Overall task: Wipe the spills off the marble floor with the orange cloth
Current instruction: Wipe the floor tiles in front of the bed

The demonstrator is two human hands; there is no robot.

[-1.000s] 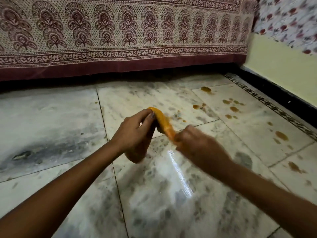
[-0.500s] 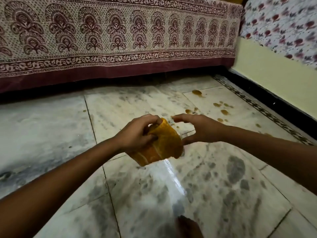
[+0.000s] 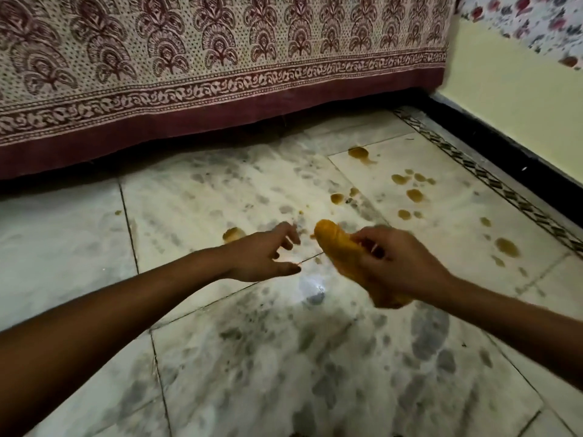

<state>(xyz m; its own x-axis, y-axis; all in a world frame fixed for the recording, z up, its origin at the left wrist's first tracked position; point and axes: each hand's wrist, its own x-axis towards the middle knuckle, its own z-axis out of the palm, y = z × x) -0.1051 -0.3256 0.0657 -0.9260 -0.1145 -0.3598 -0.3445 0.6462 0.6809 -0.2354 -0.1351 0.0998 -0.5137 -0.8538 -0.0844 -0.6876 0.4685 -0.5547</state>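
Right hand (image 3: pixel 400 263) grips the bunched orange cloth (image 3: pixel 337 244); left hand (image 3: pixel 265 257) hovers beside it, fingers spread.

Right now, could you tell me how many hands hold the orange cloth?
1: the right hand grips the orange cloth; the left hand is open beside it, apart.

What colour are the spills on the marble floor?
The spills are amber-brown, duller than the orange cloth; head view shows them best.
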